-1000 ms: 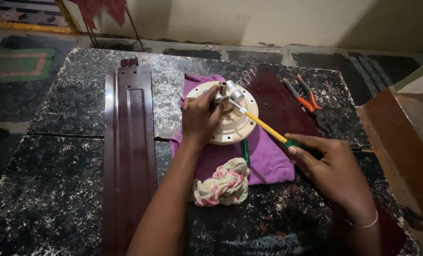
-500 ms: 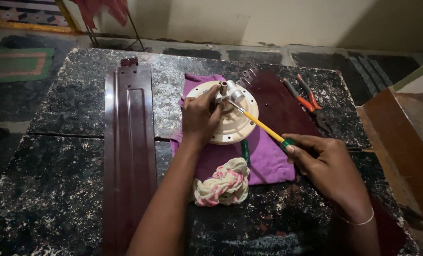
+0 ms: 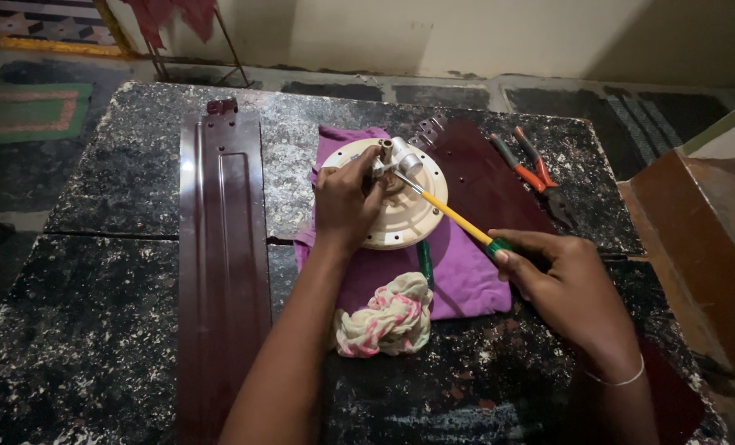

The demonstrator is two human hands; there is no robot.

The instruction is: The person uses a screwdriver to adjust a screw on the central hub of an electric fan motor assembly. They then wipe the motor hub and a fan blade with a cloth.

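A round cream fan motor housing [image 3: 404, 216] lies on a purple cloth [image 3: 458, 276] on the speckled dark table [image 3: 95, 330]. My left hand [image 3: 344, 200] grips the housing at its left side, near the metal shaft in its middle. My right hand [image 3: 561, 276] holds a screwdriver [image 3: 454, 217] with a yellow shank and green handle. Its tip rests at the shaft of the housing.
A long maroon fan blade [image 3: 223, 264] lies left of my arm. Another maroon blade [image 3: 483, 177] lies under the cloth's right side. Orange-handled pliers [image 3: 532, 169] lie at the back right. A crumpled pink-and-cream rag [image 3: 384, 317] and a green tool [image 3: 424, 262] lie near the cloth. A brown wooden piece [image 3: 697, 247] stands right.
My right hand with the screwdriver has shifted slightly; the left hand keeps its grip on the housing. Little else has moved.
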